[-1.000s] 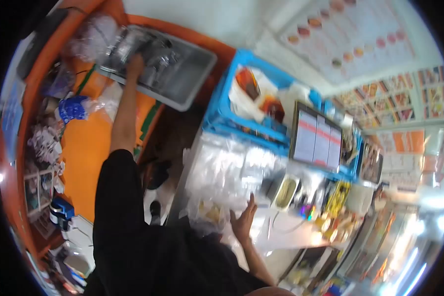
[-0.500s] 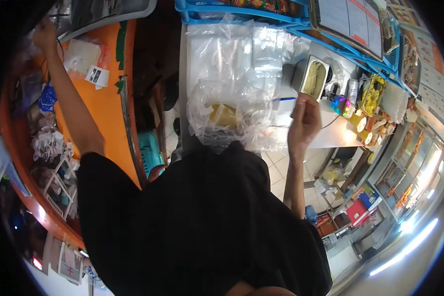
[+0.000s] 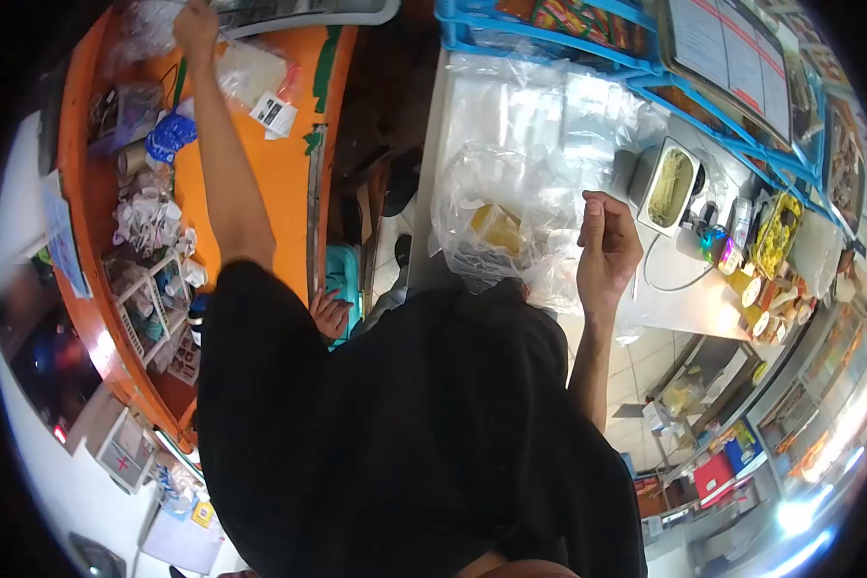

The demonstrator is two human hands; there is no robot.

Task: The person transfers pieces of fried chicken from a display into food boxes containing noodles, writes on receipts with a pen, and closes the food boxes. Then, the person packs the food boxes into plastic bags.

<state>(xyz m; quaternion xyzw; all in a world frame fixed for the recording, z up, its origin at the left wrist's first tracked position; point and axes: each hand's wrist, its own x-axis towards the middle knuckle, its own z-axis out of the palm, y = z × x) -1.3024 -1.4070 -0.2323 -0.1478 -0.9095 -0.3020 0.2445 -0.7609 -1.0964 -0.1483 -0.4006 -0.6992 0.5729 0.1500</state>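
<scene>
My left hand [image 3: 196, 31] reaches to the far upper left, beside clear plastic [image 3: 149, 27] and the rim of a grey tray [image 3: 352, 16]. Its fingers are curled, and what they hold, if anything, I cannot make out. My right hand [image 3: 610, 249] is raised over the right side of the counter, thumb and forefinger together. Nothing I can name shows between them. Left of it lie clear plastic bags [image 3: 506, 106], with something yellowish [image 3: 497, 228] under crumpled plastic. A metal container [image 3: 670, 188] with pale contents stands to its right.
Blue racks [image 3: 549, 56] and a framed sheet [image 3: 727, 58] line the counter's back. Jars [image 3: 747, 286] and a yellow basket [image 3: 778, 236] stand right. An orange table [image 3: 289, 193] holds a blue crumpled item [image 3: 170, 137]. Another person's hand [image 3: 330, 314] shows near a teal basket [image 3: 344, 275].
The view has swung, shifting the surroundings rightward. My right hand has moved away from the metal container, toward the bags. The blue pen beside it is out of sight, and another person's hand now shows clearly.
</scene>
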